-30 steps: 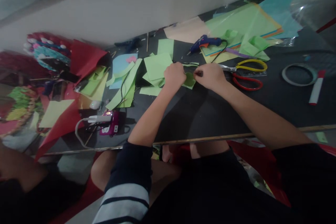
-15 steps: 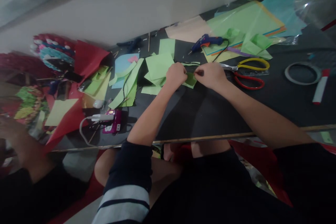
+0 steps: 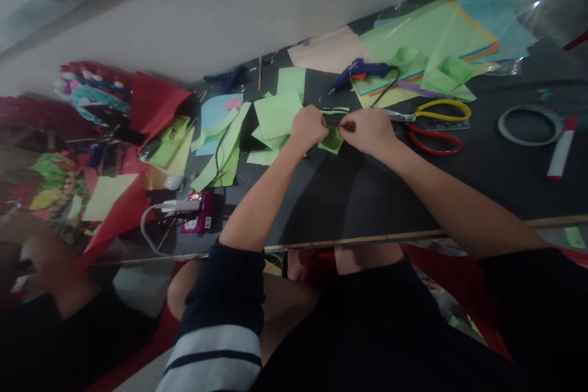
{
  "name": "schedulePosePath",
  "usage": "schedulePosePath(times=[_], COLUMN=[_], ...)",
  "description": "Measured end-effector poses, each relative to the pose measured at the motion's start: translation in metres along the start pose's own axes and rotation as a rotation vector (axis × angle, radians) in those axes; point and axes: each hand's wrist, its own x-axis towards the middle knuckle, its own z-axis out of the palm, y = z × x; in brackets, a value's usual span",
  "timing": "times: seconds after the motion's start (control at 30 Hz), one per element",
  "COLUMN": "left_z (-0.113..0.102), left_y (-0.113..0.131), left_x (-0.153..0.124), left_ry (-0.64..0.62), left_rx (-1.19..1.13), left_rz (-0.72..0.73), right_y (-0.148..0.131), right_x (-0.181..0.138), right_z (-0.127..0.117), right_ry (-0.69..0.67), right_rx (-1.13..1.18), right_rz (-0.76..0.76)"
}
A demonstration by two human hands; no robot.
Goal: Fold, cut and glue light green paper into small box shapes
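Observation:
My left hand (image 3: 309, 130) is closed, its fingertips pinched at the left edge of a small piece of green paper (image 3: 331, 140). Across from it, my right hand (image 3: 370, 130) pinches with thumb and forefinger at the paper's upper right corner. The fingers partly hide where they grip. Just behind the hands lies a narrow pale green strip (image 3: 335, 110). Left of my left hand are several green paper squares (image 3: 278, 115). Scissors (image 3: 436, 125) with one yellow and one red handle lie right of my right hand, their blades partly behind it.
A blue glue gun (image 3: 361, 72) lies behind the hands, near stacked coloured sheets (image 3: 427, 30). At the right are a tape roll (image 3: 505, 128) and a white marker (image 3: 561, 150). A magenta power socket (image 3: 202, 213) sits front left. Another person's hand (image 3: 43, 245) is at far left, near red paper (image 3: 156, 101).
My hands keep almost the same pose over the green paper. At the far left, the other person's hand has shifted. The whole view moves very slightly.

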Motion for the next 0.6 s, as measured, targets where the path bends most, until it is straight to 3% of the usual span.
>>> schedulePosePath(times=[0.13,0.3,0.5,0.6], left_z=[-0.011,-0.032,-0.045,-0.057], left_y=[-0.014,-0.033,-0.049,-0.064], left_x=[-0.004,-0.019,-0.035,-0.049], left_ry=[-0.033,0.014,0.020,0.109], left_rx=[-0.061,-0.169,-0.105,-0.082], left_rz=[0.037,0.117,0.048,0.119], right_y=[0.001,0.004,0.009,0.010], right_x=[0.000,0.001,0.003,0.002], right_z=[-0.001,0.002,0.010,0.014], right_ry=[-0.012,0.010,0.044,0.074], right_rx=[0.033,0.123,0.160,0.185], right_rz=[0.005,-0.052,-0.039,-0.189])
